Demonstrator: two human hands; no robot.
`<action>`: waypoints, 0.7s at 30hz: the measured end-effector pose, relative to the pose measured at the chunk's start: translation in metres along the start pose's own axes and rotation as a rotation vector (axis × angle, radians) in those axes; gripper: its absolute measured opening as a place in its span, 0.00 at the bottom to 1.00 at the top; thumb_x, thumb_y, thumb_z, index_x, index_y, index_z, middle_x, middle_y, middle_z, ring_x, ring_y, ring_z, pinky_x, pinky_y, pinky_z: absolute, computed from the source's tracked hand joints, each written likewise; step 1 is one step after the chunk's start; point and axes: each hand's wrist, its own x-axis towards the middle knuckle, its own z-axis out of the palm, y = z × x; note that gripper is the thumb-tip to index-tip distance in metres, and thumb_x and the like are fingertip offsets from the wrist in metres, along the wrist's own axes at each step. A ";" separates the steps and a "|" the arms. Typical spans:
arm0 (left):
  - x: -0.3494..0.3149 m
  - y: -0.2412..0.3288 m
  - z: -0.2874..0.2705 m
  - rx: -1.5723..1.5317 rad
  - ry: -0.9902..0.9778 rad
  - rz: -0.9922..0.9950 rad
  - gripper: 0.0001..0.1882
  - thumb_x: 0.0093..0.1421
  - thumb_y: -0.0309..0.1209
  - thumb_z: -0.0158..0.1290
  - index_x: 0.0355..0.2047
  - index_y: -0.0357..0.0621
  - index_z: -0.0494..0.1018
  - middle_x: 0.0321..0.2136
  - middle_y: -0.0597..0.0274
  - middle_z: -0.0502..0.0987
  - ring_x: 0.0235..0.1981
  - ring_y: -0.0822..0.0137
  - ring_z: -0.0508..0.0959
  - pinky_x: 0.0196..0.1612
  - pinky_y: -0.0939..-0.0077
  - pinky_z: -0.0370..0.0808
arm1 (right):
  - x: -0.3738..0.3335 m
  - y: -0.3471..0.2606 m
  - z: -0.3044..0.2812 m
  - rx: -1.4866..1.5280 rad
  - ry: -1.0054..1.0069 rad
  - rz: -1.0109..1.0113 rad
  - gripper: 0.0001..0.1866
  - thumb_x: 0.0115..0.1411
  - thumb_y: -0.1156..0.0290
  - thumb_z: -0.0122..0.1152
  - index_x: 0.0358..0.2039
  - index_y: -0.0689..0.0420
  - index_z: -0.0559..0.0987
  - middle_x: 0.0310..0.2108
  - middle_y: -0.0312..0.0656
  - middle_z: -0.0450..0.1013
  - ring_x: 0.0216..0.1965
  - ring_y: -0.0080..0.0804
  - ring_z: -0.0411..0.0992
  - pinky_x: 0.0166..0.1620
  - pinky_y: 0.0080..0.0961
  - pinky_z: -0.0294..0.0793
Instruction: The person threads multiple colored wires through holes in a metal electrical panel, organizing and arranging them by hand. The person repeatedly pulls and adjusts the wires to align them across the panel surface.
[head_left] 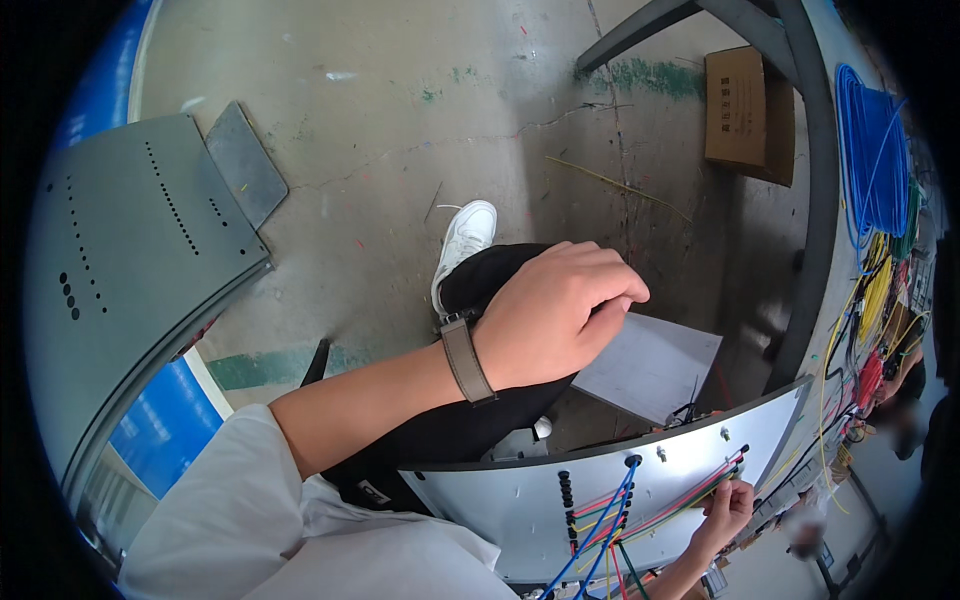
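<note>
My left hand (560,315) lies over my bent knee with its fingers curled in, and nothing shows between thumb and forefinger. A light metal panel (460,500) with rows of black-grommeted holes stretches across the lower right. Red, green and yellow wires (665,512) run over it toward a hole near its right end. There my right hand (728,512) has its fingertips pinched together on a thin wire; which strand is hard to make out. Blue wires (608,525) come out of a hole at mid-panel and hang toward the lower edge.
A grey perforated metal cabinet part (140,240) stands at left. Coiled blue wire (872,150) and yellow wire bundles (876,290) lie along the bench at right. Under it sits a cardboard box (735,115). A white board (650,365) is below my left hand. People appear at far right.
</note>
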 end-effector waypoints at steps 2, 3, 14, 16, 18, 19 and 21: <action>0.000 0.000 0.000 -0.019 0.012 -0.017 0.07 0.68 0.20 0.60 0.43 0.38 0.85 0.37 0.57 0.87 0.41 0.52 0.86 0.48 0.59 0.81 | -0.001 -0.001 0.000 -0.002 0.000 0.004 0.14 0.79 0.65 0.72 0.37 0.55 0.78 0.25 0.27 0.70 0.20 0.12 0.60 0.24 0.16 0.58; 0.000 0.000 -0.001 -0.027 0.011 -0.018 0.07 0.68 0.20 0.60 0.43 0.38 0.85 0.37 0.57 0.87 0.41 0.52 0.86 0.48 0.59 0.81 | -0.001 -0.002 0.000 -0.011 0.004 0.016 0.14 0.79 0.65 0.72 0.37 0.55 0.78 0.25 0.27 0.70 0.20 0.12 0.60 0.24 0.16 0.58; 0.001 -0.002 -0.004 -0.054 0.005 0.000 0.07 0.68 0.18 0.60 0.43 0.38 0.85 0.38 0.57 0.88 0.41 0.53 0.86 0.46 0.59 0.81 | -0.004 -0.008 0.005 0.041 0.045 0.042 0.13 0.77 0.68 0.75 0.37 0.56 0.79 0.24 0.29 0.72 0.21 0.13 0.61 0.24 0.17 0.60; 0.002 -0.002 -0.004 -0.054 0.008 -0.003 0.07 0.68 0.18 0.60 0.43 0.39 0.85 0.38 0.57 0.88 0.40 0.53 0.86 0.46 0.59 0.81 | -0.004 -0.008 0.004 0.031 0.040 0.028 0.13 0.76 0.67 0.75 0.37 0.56 0.79 0.24 0.29 0.72 0.21 0.13 0.61 0.24 0.17 0.60; 0.002 -0.001 -0.004 -0.047 0.013 0.000 0.07 0.68 0.18 0.60 0.42 0.39 0.85 0.38 0.57 0.88 0.40 0.53 0.87 0.45 0.60 0.81 | -0.004 -0.007 0.004 0.028 0.040 0.022 0.13 0.76 0.67 0.75 0.37 0.56 0.79 0.24 0.30 0.72 0.21 0.13 0.61 0.24 0.17 0.60; 0.002 -0.001 -0.004 -0.042 0.016 0.003 0.07 0.68 0.18 0.60 0.42 0.39 0.85 0.38 0.57 0.88 0.40 0.53 0.87 0.45 0.60 0.81 | -0.004 -0.007 0.004 0.023 0.043 0.023 0.13 0.76 0.67 0.75 0.37 0.56 0.79 0.24 0.30 0.72 0.21 0.13 0.61 0.24 0.17 0.60; 0.002 -0.002 -0.003 -0.032 0.020 0.005 0.07 0.68 0.18 0.60 0.42 0.39 0.85 0.37 0.57 0.87 0.40 0.53 0.87 0.45 0.60 0.81 | -0.004 -0.006 0.003 0.007 0.047 0.027 0.13 0.76 0.67 0.75 0.37 0.56 0.79 0.24 0.30 0.72 0.21 0.13 0.61 0.24 0.17 0.60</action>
